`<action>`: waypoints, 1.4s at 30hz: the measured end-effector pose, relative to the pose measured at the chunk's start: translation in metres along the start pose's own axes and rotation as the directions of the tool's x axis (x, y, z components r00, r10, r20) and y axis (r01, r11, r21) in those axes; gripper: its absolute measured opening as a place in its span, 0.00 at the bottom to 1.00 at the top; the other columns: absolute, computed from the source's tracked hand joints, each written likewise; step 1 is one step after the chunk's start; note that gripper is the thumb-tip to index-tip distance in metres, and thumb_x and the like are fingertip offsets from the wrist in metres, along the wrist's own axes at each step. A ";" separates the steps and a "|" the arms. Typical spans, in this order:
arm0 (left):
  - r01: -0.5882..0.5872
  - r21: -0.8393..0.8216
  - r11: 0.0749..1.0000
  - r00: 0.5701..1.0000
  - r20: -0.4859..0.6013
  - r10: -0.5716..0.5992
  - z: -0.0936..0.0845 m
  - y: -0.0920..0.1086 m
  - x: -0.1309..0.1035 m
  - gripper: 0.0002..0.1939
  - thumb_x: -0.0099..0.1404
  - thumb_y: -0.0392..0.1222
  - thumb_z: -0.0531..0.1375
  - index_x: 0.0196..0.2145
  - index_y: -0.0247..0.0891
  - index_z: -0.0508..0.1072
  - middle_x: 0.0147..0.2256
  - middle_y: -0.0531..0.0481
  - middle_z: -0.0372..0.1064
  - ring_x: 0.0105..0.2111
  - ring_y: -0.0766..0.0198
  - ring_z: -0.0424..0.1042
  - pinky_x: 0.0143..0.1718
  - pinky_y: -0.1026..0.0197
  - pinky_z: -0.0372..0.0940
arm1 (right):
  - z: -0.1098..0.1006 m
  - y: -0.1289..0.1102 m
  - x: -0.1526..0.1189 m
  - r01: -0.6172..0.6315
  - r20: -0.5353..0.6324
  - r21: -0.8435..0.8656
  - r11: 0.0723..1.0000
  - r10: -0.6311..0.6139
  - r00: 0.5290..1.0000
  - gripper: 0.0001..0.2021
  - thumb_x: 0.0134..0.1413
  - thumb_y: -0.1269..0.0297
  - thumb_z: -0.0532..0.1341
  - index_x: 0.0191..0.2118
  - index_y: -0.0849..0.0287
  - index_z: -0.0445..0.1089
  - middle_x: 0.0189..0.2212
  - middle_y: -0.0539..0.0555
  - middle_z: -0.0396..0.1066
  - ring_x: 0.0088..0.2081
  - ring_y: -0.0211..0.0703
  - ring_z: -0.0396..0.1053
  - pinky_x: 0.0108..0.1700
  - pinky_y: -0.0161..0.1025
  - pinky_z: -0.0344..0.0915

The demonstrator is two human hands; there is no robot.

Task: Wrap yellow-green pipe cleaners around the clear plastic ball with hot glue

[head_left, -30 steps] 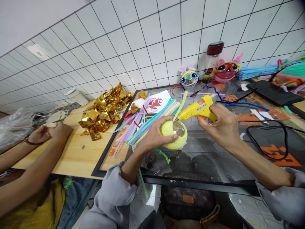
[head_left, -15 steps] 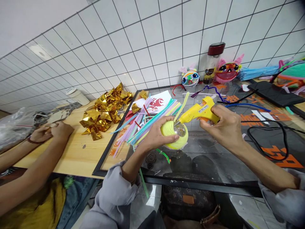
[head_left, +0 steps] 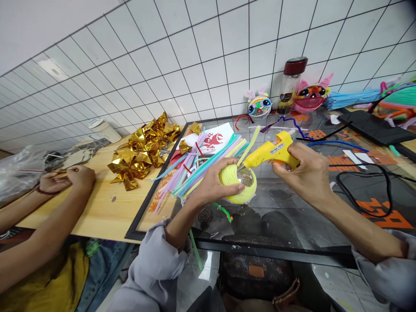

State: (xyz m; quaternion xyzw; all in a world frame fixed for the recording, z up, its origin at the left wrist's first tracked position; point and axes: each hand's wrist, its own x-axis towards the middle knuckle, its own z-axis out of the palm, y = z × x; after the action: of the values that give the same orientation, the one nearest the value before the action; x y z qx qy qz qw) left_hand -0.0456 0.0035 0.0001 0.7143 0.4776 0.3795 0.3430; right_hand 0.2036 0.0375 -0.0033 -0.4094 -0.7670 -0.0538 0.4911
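My left hand (head_left: 218, 181) is closed around a clear round ball wrapped in yellow pipe cleaner (head_left: 246, 194), held above the table; part of its middle is bare. A loose end of the yellow pipe cleaner sticks up from the ball's top. With my right hand (head_left: 307, 171) I grip a yellow hot glue gun (head_left: 273, 151), fingers round its handle and trigger. Its nozzle points down left and meets the ball near the edge of the wrapping; whether glue is coming out cannot be seen. Behind my left hand lies a bundle of pastel pipe cleaners (head_left: 208, 162).
A co-worker's hands (head_left: 69, 178) work at the left beside gold foil folded pieces (head_left: 136, 154). Along the wall stand two decorated faces, one white (head_left: 259, 107), one pink (head_left: 310, 97), and a bottle (head_left: 289, 86). A phone (head_left: 373, 125) and black cable (head_left: 388, 190) lie right.
My hands, the ball and the glue gun stay almost exactly in place. The co-worker's hands at the left have shifted slightly.
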 end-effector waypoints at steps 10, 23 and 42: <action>-0.024 0.038 0.999 1.000 0.017 0.023 -0.001 0.002 0.000 0.33 0.50 0.50 0.71 0.52 0.34 0.73 0.57 0.39 0.72 0.58 0.46 0.71 0.64 0.48 0.62 | 0.002 0.003 -0.001 -0.033 -0.008 -0.034 0.999 0.033 0.999 0.18 0.53 0.65 0.63 0.24 0.51 0.49 0.20 0.48 0.57 0.23 0.40 0.56 0.27 0.41 0.50; -0.026 0.041 0.999 0.999 0.020 0.025 -0.001 0.001 0.000 0.33 0.50 0.49 0.70 0.52 0.35 0.73 0.58 0.39 0.71 0.58 0.46 0.71 0.64 0.48 0.62 | 0.000 0.001 -0.001 -0.042 0.011 -0.023 0.999 0.043 0.999 0.18 0.52 0.64 0.63 0.24 0.51 0.50 0.20 0.47 0.56 0.22 0.39 0.55 0.27 0.40 0.51; -0.026 0.039 0.999 0.999 0.025 0.025 -0.002 0.003 0.000 0.33 0.50 0.50 0.71 0.52 0.36 0.74 0.58 0.40 0.72 0.59 0.46 0.71 0.65 0.48 0.62 | 0.000 0.002 0.000 -0.079 0.003 -0.015 0.997 0.079 0.997 0.18 0.51 0.64 0.62 0.23 0.51 0.49 0.20 0.47 0.56 0.23 0.40 0.54 0.26 0.40 0.50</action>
State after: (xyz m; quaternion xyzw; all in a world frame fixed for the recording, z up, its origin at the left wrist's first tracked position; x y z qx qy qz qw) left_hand -0.0459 0.0026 0.0035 0.7315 0.4716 0.3656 0.3299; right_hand 0.2046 0.0387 -0.0042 -0.4432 -0.7506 -0.0396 0.4885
